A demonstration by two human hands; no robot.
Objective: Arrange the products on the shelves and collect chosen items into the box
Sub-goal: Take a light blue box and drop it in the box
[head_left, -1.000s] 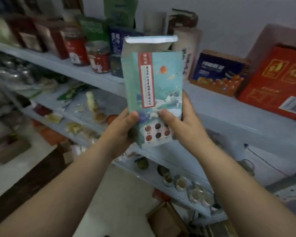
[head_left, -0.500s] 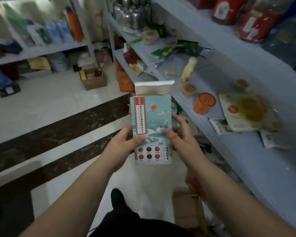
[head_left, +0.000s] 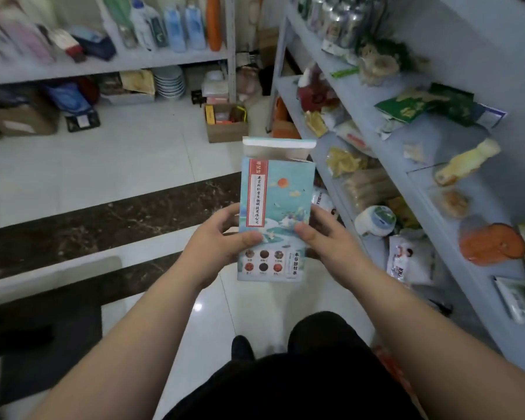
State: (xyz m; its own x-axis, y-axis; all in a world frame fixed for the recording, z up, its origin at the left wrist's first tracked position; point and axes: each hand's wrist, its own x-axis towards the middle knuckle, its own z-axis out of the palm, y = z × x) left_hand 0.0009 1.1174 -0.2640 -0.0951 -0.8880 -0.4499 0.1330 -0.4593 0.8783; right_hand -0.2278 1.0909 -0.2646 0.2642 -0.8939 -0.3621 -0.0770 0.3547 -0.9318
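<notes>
Tea box has dropped lower; left hand and right hand still grip it.

Floor: pale glossy tiles, dark marbled bands across.
Far shelf: grey, along the far left.
Right shelf: grey-blue, tiered, running far to near.

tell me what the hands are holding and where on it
The teal tea packet: left hand grips its lower left edge, right hand its lower right edge.

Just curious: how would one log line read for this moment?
held: tea packet | left hand: grips it | right hand: grips it | cardboard box: on floor
</notes>
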